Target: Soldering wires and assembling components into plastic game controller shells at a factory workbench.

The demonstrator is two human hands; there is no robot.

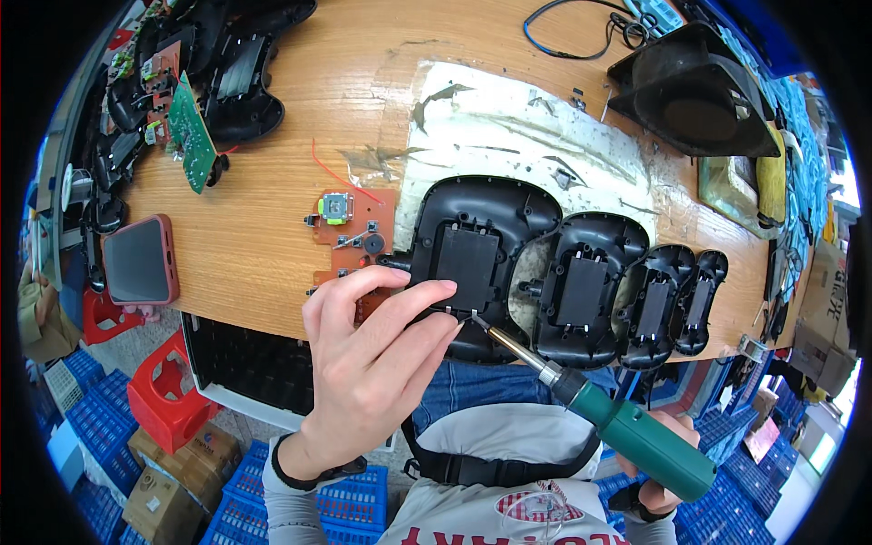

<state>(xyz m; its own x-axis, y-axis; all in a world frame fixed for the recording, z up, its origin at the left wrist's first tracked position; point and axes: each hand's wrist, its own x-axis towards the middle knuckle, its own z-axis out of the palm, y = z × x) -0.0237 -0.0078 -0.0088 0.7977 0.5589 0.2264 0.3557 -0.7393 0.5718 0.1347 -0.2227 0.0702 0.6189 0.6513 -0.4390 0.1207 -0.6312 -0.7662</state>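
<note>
My right hand (661, 445) grips the green handle of a soldering iron (636, 431). The iron's metal tip reaches up and left to a metal contact at the near edge of a black plastic controller shell (468, 259). My left hand (372, 354) is over the shell's left side, one fingertip on its rectangular compartment and others bent close to the iron's tip. Whatever those fingers pinch is too small to make out. Partly under my left hand, an orange-brown circuit board (354, 222) with a red wire (341, 173) lies beside the shell.
More black shells (577, 282) stand in a row to the right. A black fan-shaped housing (695, 91) is at the far right. A green board (189, 134) and piled controller parts occupy the far left, near a phone (141, 261). A red stool (168, 391) stands below the table edge.
</note>
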